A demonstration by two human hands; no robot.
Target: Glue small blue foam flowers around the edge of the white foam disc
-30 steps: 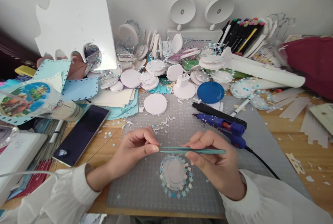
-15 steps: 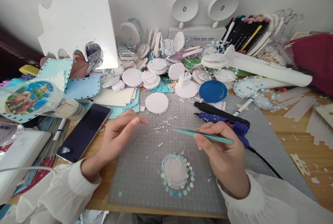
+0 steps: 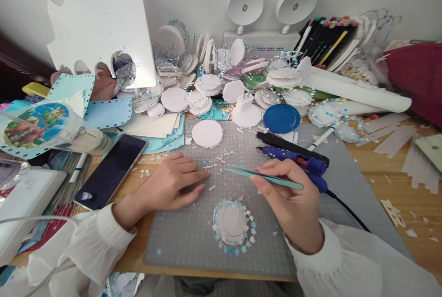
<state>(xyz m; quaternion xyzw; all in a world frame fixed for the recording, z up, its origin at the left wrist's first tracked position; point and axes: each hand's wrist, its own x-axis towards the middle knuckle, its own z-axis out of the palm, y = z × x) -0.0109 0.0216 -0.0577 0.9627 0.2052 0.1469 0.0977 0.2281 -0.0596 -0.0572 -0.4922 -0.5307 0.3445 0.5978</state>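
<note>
Teal tweezers are held in my right hand, their tips apart and pointing left over paper scraps. Nothing shows between the tips. My left hand rests palm down at the left side of the grey cutting mat, holding nothing, index finger and thumb stretched toward the scraps. Between and below the hands lies a white paper disc, ringed by small blue and white star-shaped pieces. A plain white disc lies farther back on the mat.
A blue glue gun and a black tool lie right of the mat's middle, near a blue lid. A phone and a cup are at left. Decorated discs pile up behind, before a twin-headed lamp.
My left hand has moved right and down onto the mat, turning palm down with its fingers reaching out. The tweezers in my right hand have shifted slightly left.
</note>
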